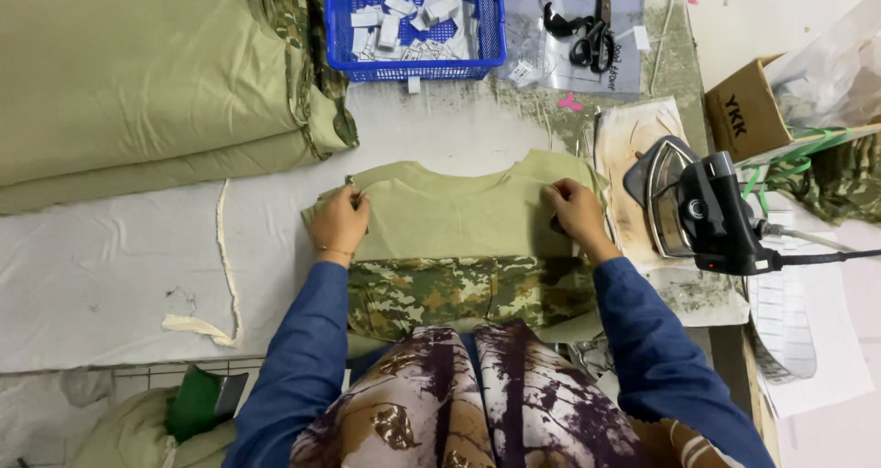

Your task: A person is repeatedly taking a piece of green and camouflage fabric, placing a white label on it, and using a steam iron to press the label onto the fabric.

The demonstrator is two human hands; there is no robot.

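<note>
Garment (459, 216), olive top w/ camo lower panel, lies flat on counter (110, 257) at 12 o'clock from the body, long axis 9-to-3. Left hand (338, 225) pinches its 9 o'clock edge, right hand (576, 213) pinches its 3 o'clock edge; both equally near, iron (702, 211) just beyond the right.

One head camera — looking steeply down, close over table (110, 266).
</note>
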